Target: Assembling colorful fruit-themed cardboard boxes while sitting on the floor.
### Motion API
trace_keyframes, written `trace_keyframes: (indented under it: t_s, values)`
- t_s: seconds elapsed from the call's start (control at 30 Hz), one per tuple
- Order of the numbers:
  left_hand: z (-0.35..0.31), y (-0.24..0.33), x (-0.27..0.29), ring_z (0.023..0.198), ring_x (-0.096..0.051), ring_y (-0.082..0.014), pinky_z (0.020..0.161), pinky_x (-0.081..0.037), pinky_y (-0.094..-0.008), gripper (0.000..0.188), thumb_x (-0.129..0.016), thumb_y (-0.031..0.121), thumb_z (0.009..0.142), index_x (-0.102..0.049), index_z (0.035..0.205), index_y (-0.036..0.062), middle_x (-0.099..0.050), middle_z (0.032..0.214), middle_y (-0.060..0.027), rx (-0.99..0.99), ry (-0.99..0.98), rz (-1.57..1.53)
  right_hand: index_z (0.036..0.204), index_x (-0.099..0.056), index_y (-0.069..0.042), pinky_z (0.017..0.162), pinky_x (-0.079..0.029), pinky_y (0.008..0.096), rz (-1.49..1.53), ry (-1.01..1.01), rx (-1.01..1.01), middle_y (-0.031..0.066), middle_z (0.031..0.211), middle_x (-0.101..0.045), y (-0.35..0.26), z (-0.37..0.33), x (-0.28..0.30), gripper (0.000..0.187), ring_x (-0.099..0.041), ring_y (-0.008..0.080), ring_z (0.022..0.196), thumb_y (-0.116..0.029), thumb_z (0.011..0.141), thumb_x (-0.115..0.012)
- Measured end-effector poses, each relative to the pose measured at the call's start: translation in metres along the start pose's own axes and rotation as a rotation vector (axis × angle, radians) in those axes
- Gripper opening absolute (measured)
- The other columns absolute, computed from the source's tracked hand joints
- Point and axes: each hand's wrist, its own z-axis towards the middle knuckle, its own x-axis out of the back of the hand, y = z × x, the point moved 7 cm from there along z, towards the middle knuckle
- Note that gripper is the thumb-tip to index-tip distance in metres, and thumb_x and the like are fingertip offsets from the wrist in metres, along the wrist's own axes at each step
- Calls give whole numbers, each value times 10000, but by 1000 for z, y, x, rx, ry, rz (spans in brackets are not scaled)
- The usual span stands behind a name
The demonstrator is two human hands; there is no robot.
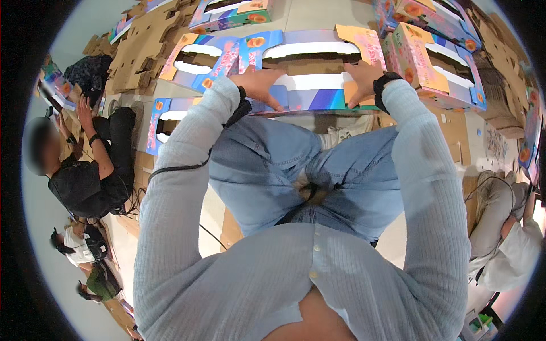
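The printed carton (327,101) lies just beyond the person's bent knees (310,145), its top opening framed by white flap edges, between a left-hand carton (190,63) and a right-hand carton (424,62). The left hand (260,86) is spread over its near left corner, and the right hand (365,79) is spread over its near right corner; both thumbs point down toward the near wall, while the fingers reach over the top. Neither hand is closed into a fist; how hard they press cannot be told. The step seems to be squaring or settling the near side, so both corners are best worked together, with even pressure, to keep the board from skewing. Thumbs should support the near wall from outside as fingers guide the top panels, rather than pushing on the narrow white edge, which could crease. Elbows and sleeves are best kept off the left-hand carton, which sits close by.
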Motion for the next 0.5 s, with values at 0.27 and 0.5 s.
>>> trace_keyframes:
  t_s: [0.27,0.5]
  values:
    - [6,-1,-6,1337,-395,-330,1067,-192,-637,1095,-742,658,630,-322,1424,33,-414,1439,-182,-42,31,4,1225,-432,-74,949,-238,726,26,7,11,150,1201,-596,-1,1,-1,993,-475,367,1210,-501,452,-888]
    - [16,-10,-14,1288,-458,-334,1048,-92,-698,1056,-768,625,598,-356,1385,54,-476,1385,-179,-12,116,-24,1211,-442,-66,932,-244,738,-6,3,29,145,1203,-600,0,5,-4,992,-491,354,1200,-561,461,-864]
